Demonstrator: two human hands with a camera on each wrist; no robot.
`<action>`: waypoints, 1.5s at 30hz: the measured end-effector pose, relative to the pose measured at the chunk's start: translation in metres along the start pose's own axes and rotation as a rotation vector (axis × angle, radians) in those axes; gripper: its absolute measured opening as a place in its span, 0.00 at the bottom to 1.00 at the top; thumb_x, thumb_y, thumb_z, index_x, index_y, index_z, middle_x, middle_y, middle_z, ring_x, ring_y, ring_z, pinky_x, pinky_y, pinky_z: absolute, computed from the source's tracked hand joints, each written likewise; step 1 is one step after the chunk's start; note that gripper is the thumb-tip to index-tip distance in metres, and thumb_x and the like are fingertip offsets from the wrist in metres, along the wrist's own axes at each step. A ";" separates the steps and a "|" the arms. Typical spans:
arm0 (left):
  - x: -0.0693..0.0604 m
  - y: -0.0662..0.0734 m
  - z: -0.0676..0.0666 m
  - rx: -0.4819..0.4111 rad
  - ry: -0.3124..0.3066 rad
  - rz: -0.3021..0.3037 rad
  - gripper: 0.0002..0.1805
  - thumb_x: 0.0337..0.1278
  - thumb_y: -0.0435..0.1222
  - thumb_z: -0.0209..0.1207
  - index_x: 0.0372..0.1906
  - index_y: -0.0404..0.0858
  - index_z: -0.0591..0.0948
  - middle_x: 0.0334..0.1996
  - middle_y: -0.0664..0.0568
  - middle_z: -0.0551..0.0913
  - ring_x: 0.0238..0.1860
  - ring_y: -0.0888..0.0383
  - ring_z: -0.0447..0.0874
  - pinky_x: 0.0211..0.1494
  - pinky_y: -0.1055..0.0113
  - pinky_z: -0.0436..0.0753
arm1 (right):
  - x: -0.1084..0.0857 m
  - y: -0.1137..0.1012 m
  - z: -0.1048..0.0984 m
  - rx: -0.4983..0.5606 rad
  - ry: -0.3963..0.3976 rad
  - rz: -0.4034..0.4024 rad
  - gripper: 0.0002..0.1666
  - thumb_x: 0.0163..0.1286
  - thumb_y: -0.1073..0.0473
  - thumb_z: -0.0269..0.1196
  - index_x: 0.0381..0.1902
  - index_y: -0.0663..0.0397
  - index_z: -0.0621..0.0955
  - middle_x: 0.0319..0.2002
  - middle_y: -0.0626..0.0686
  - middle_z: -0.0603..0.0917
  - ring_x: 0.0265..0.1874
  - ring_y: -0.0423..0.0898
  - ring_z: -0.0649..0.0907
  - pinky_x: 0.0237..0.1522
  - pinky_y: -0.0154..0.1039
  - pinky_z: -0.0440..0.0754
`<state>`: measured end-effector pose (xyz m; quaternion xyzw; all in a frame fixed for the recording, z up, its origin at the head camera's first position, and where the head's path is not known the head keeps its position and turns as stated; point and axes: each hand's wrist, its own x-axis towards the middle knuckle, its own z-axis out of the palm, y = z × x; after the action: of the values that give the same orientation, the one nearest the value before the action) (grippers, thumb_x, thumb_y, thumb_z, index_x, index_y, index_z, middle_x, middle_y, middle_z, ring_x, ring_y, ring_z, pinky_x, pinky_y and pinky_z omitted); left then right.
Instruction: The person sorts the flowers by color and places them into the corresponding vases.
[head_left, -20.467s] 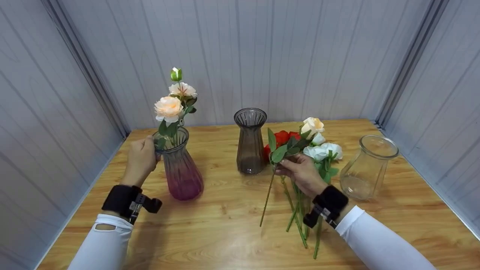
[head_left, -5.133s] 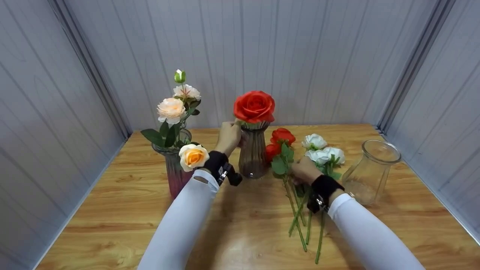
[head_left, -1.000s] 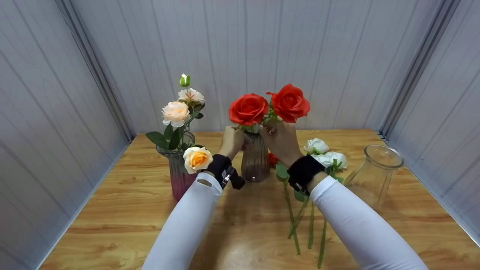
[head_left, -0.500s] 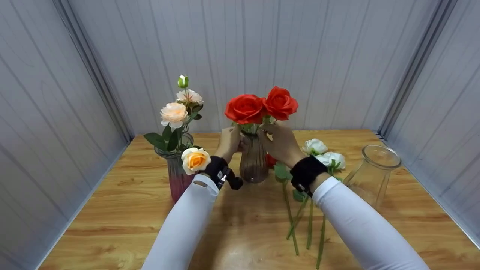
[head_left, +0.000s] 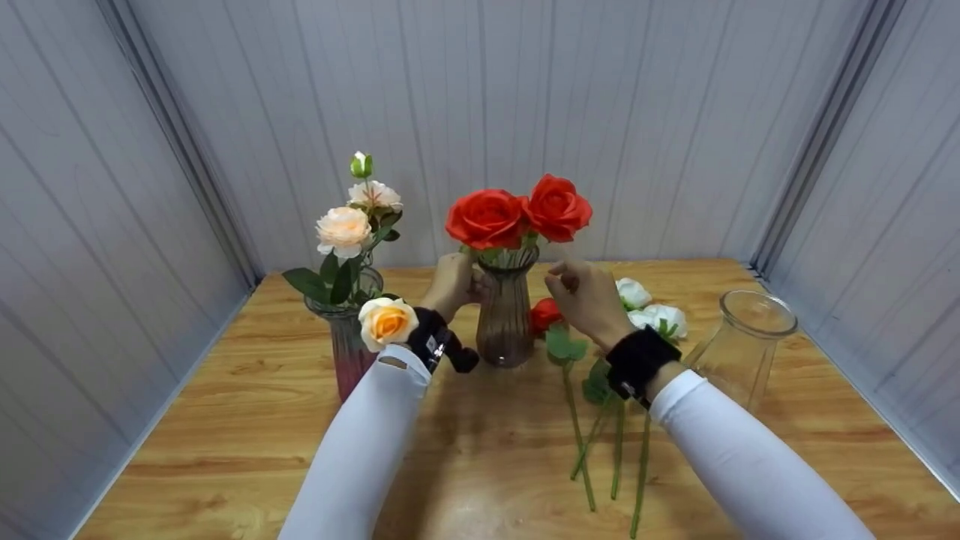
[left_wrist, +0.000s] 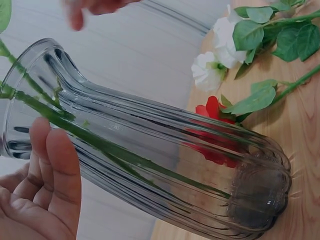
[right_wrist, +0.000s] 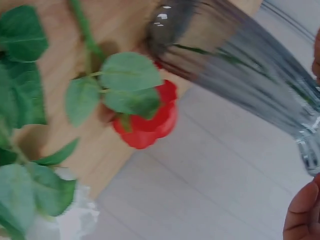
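The grey glass vase (head_left: 506,319) stands upright mid-table, holding two red roses (head_left: 487,219). At its neck, on the left side, is my left hand (head_left: 454,283), gripping the glass just under the rim; the thumb is hidden. The left wrist view has the left hand's fingers (left_wrist: 55,170) against the vase (left_wrist: 150,145), whose green stems (left_wrist: 110,147) run down inside. My right hand (head_left: 592,300) hangs to the right of the vase, fingers loosely curled around nothing. Below it lies another red rose (head_left: 546,315), beside the vase base.
A pink-and-grey vase (head_left: 349,352) with pale flowers (head_left: 343,231) stands at left, an orange-centred rose (head_left: 388,322) leaning over my left wrist. White flowers (head_left: 664,321) and long stems (head_left: 642,472) lie at right, near a clear glass vase (head_left: 739,360).
My right hand has let go of the second red rose at the vase mouth and moved right and slightly down. That rose now stands in the vase; my left hand stays at the neck.
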<state>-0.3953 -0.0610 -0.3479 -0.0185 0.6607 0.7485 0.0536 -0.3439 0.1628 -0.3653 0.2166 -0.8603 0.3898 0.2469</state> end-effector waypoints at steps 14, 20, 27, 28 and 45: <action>0.003 0.001 -0.009 0.003 -0.073 -0.019 0.28 0.88 0.53 0.46 0.55 0.31 0.80 0.15 0.52 0.82 0.16 0.60 0.80 0.24 0.67 0.82 | -0.032 0.042 0.010 -0.126 -0.470 0.331 0.27 0.72 0.66 0.66 0.15 0.47 0.70 0.14 0.43 0.65 0.13 0.39 0.66 0.20 0.34 0.64; 0.004 -0.001 -0.008 -0.010 -0.080 -0.030 0.27 0.87 0.51 0.47 0.60 0.29 0.78 0.15 0.52 0.84 0.16 0.60 0.82 0.26 0.67 0.85 | -0.047 0.050 0.022 -0.151 -0.607 0.514 0.26 0.65 0.67 0.70 0.11 0.49 0.72 0.08 0.45 0.72 0.08 0.40 0.74 0.12 0.32 0.73; 0.002 -0.004 -0.009 -0.007 -0.090 -0.033 0.27 0.85 0.51 0.48 0.62 0.31 0.79 0.16 0.52 0.83 0.16 0.60 0.81 0.27 0.66 0.85 | -0.052 0.054 0.032 -0.165 -0.617 0.588 0.12 0.61 0.70 0.66 0.18 0.61 0.81 0.09 0.50 0.77 0.07 0.41 0.76 0.10 0.32 0.72; 0.002 -0.005 -0.009 -0.009 -0.093 -0.036 0.27 0.85 0.51 0.48 0.63 0.31 0.79 0.16 0.52 0.83 0.16 0.60 0.81 0.27 0.66 0.86 | -0.052 0.054 0.033 -0.152 -0.615 0.596 0.11 0.61 0.70 0.65 0.19 0.61 0.81 0.09 0.50 0.77 0.07 0.41 0.76 0.10 0.32 0.73; 0.004 -0.006 -0.009 -0.022 -0.101 -0.025 0.26 0.87 0.48 0.46 0.64 0.31 0.79 0.15 0.51 0.82 0.16 0.57 0.82 0.27 0.63 0.88 | -0.048 0.056 0.014 0.185 -0.348 0.634 0.21 0.72 0.59 0.67 0.18 0.59 0.86 0.10 0.48 0.81 0.09 0.41 0.82 0.17 0.37 0.84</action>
<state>-0.3986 -0.0688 -0.3554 0.0103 0.6486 0.7550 0.0958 -0.3420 0.1942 -0.4334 0.0238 -0.8750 0.4801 -0.0568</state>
